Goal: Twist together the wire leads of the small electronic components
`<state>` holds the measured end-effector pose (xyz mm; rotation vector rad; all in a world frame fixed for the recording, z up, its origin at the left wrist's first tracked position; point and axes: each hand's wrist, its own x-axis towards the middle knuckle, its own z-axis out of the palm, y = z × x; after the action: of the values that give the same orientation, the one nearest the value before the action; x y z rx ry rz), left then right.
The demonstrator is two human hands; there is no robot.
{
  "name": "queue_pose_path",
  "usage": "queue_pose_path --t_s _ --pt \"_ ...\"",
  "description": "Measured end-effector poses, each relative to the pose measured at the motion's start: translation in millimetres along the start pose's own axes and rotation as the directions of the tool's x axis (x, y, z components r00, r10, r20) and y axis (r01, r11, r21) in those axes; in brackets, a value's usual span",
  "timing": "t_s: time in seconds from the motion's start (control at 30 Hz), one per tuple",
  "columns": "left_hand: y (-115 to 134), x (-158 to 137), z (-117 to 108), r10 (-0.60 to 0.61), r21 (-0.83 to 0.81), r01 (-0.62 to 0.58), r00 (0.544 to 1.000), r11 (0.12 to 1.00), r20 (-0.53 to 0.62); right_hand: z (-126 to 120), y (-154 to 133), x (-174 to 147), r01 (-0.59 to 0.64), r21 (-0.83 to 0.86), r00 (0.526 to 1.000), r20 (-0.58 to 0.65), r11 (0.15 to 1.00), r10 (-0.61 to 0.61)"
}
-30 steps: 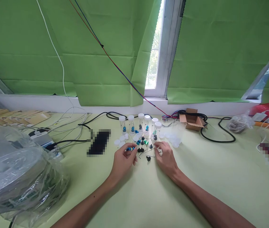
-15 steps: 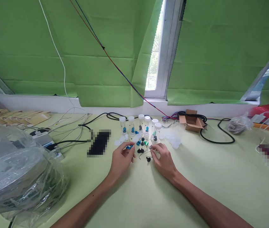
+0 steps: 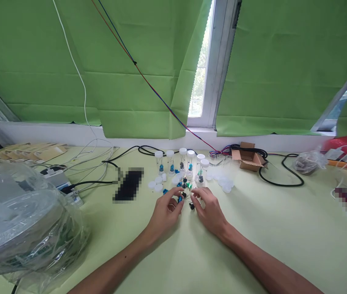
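Observation:
My left hand (image 3: 166, 210) is closed, thumb and index finger around a small blue knob-like part (image 3: 180, 199). Close beside it, my right hand (image 3: 210, 207) has its fingertips drawn together; what they pinch, if anything, is too small to make out. Between and just beyond the hands lie small black knob-like parts (image 3: 184, 185), a shiny green one (image 3: 188, 185) and thin metal pieces. One black part (image 3: 192, 206) rests near my right thumb, and another blue part (image 3: 165, 191) lies left of my left fingers. Behind them stand several clear tubes (image 3: 170, 162) with white caps, small parts inside.
Loose white caps (image 3: 158, 187) and clear lids (image 3: 226, 186) flank the tubes. An open cardboard box (image 3: 250, 160) stands behind right, with black cable (image 3: 298, 179). A blurred dark rectangle (image 3: 129, 184) lies left. A large plastic-wrapped object (image 3: 23, 224) fills the left foreground.
My left hand has moved right, toward the right hand, and now has a blue part between its fingertips. My right hand has shifted only slightly, its fingertips lower and closer together.

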<state>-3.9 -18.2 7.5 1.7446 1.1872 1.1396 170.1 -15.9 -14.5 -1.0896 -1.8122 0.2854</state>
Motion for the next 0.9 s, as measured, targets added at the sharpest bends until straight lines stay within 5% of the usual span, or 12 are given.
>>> queue_pose_path --t_s 0.9 --pt "-13.1 13.9 -7.7 -0.062 -0.251 0.040 0.995 0.967 -0.080 7.0 0.8 -2.0 0.097 -0.152 0.968 0.245 0.984 -0.058"
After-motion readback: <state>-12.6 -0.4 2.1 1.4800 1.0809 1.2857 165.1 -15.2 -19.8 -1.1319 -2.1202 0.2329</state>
